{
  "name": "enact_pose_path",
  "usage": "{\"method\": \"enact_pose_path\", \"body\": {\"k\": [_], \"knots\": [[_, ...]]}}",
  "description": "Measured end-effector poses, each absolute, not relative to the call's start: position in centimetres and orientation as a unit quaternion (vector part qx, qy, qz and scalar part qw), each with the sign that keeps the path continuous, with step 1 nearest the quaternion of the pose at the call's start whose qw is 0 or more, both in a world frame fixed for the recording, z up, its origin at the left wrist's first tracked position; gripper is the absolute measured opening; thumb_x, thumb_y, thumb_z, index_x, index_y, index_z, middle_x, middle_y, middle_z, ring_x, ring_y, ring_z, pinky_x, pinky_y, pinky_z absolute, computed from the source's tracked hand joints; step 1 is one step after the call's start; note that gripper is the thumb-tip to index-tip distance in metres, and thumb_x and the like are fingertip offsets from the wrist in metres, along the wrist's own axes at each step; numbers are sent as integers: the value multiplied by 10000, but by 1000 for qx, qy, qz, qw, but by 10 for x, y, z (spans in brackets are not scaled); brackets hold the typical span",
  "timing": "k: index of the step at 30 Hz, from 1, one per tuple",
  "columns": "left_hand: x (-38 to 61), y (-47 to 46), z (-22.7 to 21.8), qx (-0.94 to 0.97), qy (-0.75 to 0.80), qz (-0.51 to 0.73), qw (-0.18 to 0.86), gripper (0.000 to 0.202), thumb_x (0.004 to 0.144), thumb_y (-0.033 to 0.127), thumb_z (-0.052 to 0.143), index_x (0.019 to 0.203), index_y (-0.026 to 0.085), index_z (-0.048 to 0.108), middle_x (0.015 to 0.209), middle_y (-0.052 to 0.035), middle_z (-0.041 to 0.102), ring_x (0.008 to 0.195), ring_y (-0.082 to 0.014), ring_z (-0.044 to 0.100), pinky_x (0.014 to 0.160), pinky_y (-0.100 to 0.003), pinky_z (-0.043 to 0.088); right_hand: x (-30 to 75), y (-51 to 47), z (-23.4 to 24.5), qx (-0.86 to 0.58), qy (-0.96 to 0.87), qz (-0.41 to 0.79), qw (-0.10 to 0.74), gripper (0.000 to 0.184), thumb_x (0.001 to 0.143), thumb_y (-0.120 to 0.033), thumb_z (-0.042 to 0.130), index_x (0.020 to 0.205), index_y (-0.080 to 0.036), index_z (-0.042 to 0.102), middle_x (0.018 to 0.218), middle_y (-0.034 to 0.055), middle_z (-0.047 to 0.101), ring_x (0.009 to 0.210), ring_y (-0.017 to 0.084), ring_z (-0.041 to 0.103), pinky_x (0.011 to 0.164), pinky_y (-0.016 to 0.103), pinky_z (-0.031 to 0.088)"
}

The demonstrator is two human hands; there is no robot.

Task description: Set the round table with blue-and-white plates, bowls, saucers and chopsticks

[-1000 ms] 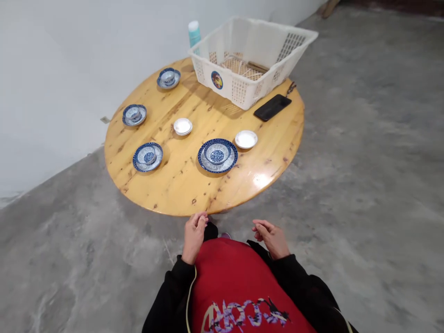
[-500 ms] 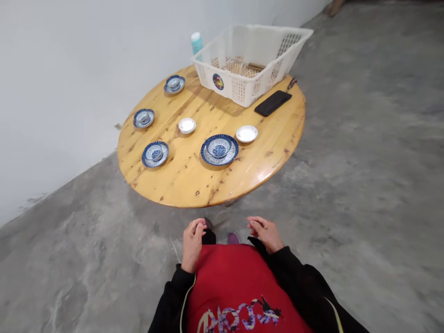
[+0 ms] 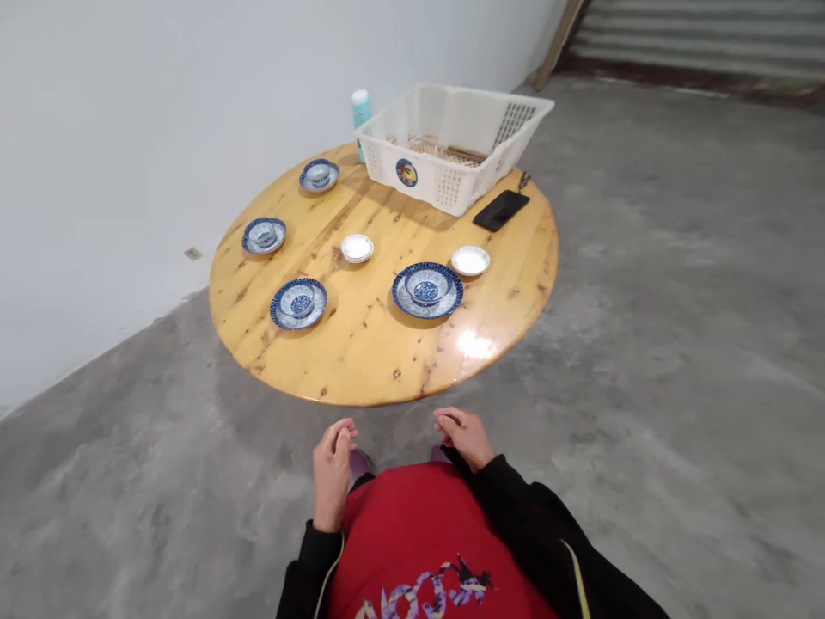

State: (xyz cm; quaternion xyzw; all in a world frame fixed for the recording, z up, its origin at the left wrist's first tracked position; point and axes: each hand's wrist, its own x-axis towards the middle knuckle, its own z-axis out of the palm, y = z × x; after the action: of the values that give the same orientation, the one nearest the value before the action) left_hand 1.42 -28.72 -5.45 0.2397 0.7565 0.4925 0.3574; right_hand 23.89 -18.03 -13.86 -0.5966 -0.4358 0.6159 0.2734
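My left hand [image 3: 333, 464] hovers in front of the round table's near edge, empty, with loosely bent fingers. To its right, my right hand [image 3: 465, 436] is likewise empty and half curled, touching nothing. Nearest on the tabletop are two blue-and-white plates [image 3: 403, 303], [image 3: 276, 308] with bowls [image 3: 428, 284], [image 3: 298, 303] on them. Farther along the left side stand two more blue-rimmed plates, each with a small bowl [image 3: 262, 232], [image 3: 318, 174]. A short stack of small white dishes [image 3: 357, 248] lies mid-table, and another white dish [image 3: 471, 260] sits beside the right-hand plate.
On the wooden table [image 3: 348, 370], a white plastic basket [image 3: 444, 185] stands at the back, holding something brown. A light-blue bottle [image 3: 361, 109] is behind it, a black phone [image 3: 501, 211] at its right. A white wall [image 3: 116, 155] borders the left; concrete floor [image 3: 657, 344] surrounds the table.
The view has tilted up and shifted, so the table appears lower and more of the far doorway shows. Both hands sit slightly farther left in view, still empty. The dishes have not been moved.
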Motion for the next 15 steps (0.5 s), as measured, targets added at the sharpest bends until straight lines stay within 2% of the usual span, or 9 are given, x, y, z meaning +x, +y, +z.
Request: {"method": "enact_pose_path", "body": {"k": [7,15], "knots": [[-86,-326,-61,212,758,502,359,511,782,587,691,1014,135,747,1065,-146,770,944,-245,742,770,-331,607,141,-218,-132,-589,-435,633,251,263,665,-385,580,794,-192,704,602,-3,667,437,130,556,443,241,421],[-135,-330,-69,267,735,474,405,529,793,625,684,1001,144,755,1042,-147,773,931,-255,749,766,-344,616,106,-241,-124,-622,-418,601,280,276,670,-394,553,790,-193,699,598,-9,667,441,133,575,452,242,429]]}}
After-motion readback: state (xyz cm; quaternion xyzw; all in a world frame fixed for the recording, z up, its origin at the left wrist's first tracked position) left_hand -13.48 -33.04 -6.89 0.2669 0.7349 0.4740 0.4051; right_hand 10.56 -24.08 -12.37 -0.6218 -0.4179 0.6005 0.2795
